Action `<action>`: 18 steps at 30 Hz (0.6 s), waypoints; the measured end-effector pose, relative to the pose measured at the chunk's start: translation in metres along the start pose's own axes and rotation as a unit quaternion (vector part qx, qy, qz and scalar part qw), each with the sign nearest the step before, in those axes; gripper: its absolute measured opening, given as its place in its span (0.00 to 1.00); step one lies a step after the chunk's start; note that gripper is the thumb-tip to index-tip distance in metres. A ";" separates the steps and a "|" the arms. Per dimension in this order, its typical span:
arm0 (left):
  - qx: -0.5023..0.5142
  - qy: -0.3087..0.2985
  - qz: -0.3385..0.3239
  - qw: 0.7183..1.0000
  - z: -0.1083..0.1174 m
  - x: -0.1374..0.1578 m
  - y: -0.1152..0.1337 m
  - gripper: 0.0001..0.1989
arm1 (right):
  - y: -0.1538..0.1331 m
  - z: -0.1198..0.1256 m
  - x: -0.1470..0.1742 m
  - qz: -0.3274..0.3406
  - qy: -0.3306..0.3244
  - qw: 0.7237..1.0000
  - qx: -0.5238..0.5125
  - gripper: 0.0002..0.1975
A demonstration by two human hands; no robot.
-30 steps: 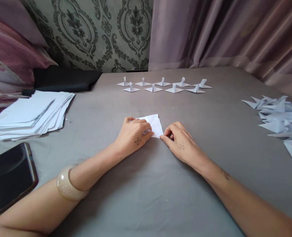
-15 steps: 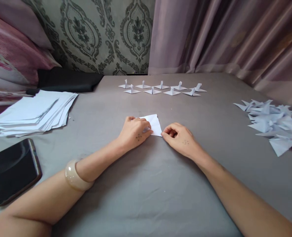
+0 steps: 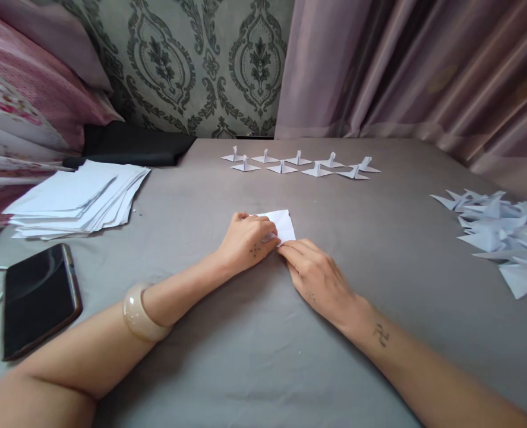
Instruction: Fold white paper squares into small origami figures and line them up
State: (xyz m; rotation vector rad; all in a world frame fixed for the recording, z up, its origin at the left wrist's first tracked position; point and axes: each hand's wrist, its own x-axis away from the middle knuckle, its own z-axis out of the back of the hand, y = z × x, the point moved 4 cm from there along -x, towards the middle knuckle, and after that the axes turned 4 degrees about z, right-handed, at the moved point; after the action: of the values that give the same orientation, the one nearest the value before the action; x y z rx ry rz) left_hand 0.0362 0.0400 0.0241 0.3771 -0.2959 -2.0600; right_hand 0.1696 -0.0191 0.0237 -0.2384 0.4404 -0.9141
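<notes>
A small folded sheet of white paper (image 3: 284, 224) lies on the grey cloth in front of me, its left part covered by my fingers. My left hand (image 3: 251, 239) is closed over that left part, thumb and fingers gripping it. Along the near edge, my right hand (image 3: 312, 270) has its fingers pressed together on the paper, close to the left thumb. The right fingertips are partly hidden behind the back of the hand, and the exact fold under them cannot be made out.
Beyond the hands stand several folded paper birds (image 3: 317, 170) in two rows. More folded paper pieces (image 3: 495, 223) are heaped at the right. On the left lie a stack of white paper (image 3: 73, 199), a phone (image 3: 40, 300) and a folded black cloth (image 3: 138, 145).
My right hand has shifted left along the paper's near edge, from its right corner to beside my left thumb, and turned palm down. My left hand still holds the paper. The camera view has shifted slightly.
</notes>
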 end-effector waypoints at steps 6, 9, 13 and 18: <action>0.008 0.006 -0.001 1.000 -0.003 0.000 -0.003 0.10 | 0.003 0.007 0.009 -0.030 -0.011 0.997 0.075 0.14; 0.007 0.004 0.001 1.000 -0.002 0.000 -0.003 0.09 | 0.006 0.011 0.012 -0.032 0.007 0.996 0.085 0.14; 0.002 -0.004 0.002 1.000 -0.001 0.000 0.000 0.09 | 0.002 0.011 0.005 -0.026 0.049 0.998 0.033 0.15; 0.023 -0.002 0.021 1.000 0.002 0.000 0.000 0.08 | -0.003 -0.001 -0.004 -0.028 0.040 0.999 0.001 0.15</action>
State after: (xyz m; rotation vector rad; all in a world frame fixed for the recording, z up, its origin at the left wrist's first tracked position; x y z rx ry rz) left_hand 0.0353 0.0406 0.0257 0.3916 -0.3517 -2.0159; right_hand 0.1650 -0.0178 0.0245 -0.2129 0.5092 -0.9814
